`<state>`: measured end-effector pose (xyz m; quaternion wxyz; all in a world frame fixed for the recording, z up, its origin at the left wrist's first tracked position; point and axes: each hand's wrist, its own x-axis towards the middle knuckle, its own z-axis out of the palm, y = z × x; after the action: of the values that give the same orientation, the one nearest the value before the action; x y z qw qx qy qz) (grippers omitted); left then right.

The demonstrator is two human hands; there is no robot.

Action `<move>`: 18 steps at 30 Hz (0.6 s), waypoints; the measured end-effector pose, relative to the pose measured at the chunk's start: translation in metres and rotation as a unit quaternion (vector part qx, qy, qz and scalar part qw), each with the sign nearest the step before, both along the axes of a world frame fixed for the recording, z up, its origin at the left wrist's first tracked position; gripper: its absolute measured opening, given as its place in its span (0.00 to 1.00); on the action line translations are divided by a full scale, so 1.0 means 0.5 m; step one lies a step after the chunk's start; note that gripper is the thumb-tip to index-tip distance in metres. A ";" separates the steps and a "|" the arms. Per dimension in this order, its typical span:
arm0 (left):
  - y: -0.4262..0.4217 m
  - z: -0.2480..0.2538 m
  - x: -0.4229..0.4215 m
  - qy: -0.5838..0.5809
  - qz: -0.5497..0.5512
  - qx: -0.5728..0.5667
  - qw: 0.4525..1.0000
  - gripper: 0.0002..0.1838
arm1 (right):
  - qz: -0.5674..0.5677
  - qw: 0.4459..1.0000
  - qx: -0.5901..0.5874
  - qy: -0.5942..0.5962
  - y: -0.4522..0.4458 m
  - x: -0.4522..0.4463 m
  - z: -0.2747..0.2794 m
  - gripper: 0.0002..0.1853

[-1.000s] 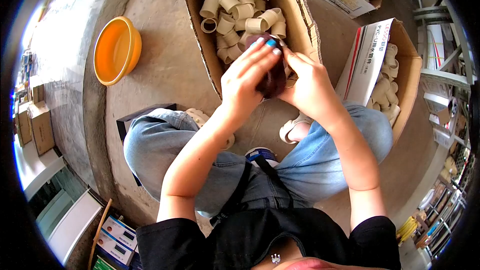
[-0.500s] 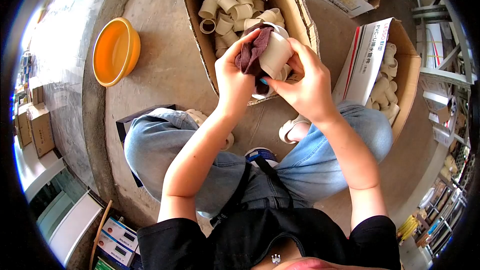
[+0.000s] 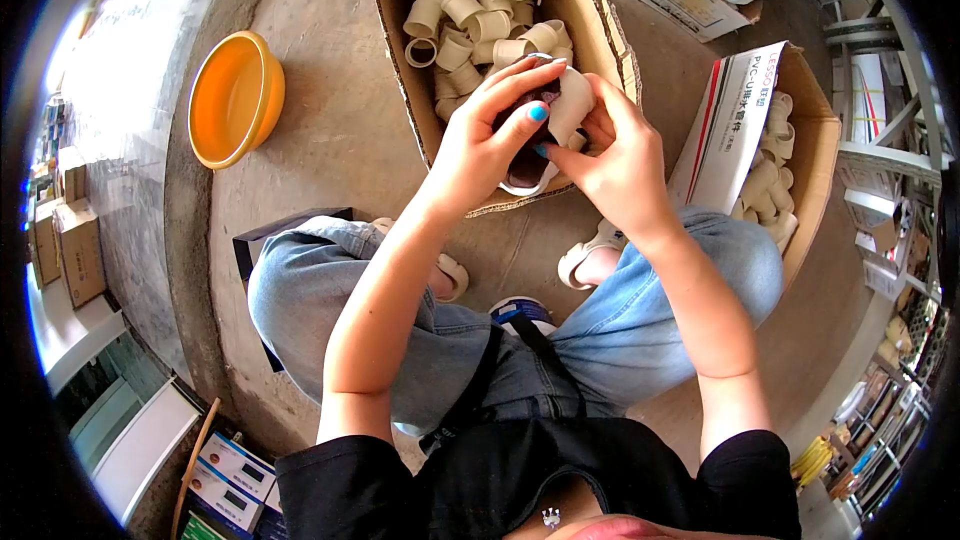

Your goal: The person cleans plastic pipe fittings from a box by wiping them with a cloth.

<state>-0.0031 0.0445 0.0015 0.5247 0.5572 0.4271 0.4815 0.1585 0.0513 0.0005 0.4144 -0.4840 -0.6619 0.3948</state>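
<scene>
Above the near end of an open cardboard box, a cream PVC pipe fitting [image 3: 572, 106] is held between both hands. My left hand [image 3: 478, 145] is closed on a dark maroon cloth [image 3: 524, 168], its thumb pressing the cloth against the fitting's opening. On the other side, my right hand [image 3: 625, 160] grips the fitting, thumb at its lower edge and fingers curled behind it. Part of the cloth and much of the fitting are hidden by the fingers.
The cardboard box [image 3: 402, 70] holds many cream pipe fittings [image 3: 462, 8]. To the right stands a second carton [image 3: 722, 125] of fittings. An orange basin [image 3: 236, 100] sits on the floor at left. Shelving [image 3: 890, 152] runs along the right side.
The fitting has turned so its opening faces up toward me. My left hand has rolled over, bringing its thumb on top, and the cloth is now mostly covered by the fingers.
</scene>
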 end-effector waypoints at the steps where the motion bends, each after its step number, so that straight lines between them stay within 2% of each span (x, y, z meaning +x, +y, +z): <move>1: -0.002 0.000 0.000 0.011 0.001 0.009 1.000 0.22 | 0.004 1.000 -0.017 -0.002 -0.001 0.002 0.002 0.35; 3: -0.003 0.000 0.000 0.032 0.004 0.028 0.999 0.22 | 0.014 0.999 -0.050 -0.006 -0.001 0.006 0.015 0.34; 6: 0.002 0.007 -0.002 0.081 0.019 0.091 0.992 0.26 | 0.005 0.983 -0.106 0.152 -0.005 0.000 0.023 0.33; 8: 0.007 0.008 -0.007 0.114 0.023 0.134 0.984 0.30 | 0.013 0.981 -0.113 0.155 -0.004 0.002 0.032 0.34; 11: 0.005 0.013 -0.010 0.102 0.024 0.116 0.988 0.33 | 0.019 0.981 -0.108 0.160 -0.005 0.004 0.034 0.35; 15: 0.003 0.017 -0.010 0.033 0.027 0.062 0.997 0.34 | 0.030 0.986 -0.062 0.151 -0.003 0.010 0.025 0.38; 18: -0.003 0.024 -0.019 -0.089 -0.008 -0.034 0.995 0.30 | 0.030 0.985 -0.077 0.151 -0.002 0.008 0.030 0.38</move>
<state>-0.0127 0.0432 0.0133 0.5829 0.4972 0.3905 0.5106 0.1623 0.0502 0.0157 0.4589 -0.4295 -0.5736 0.5253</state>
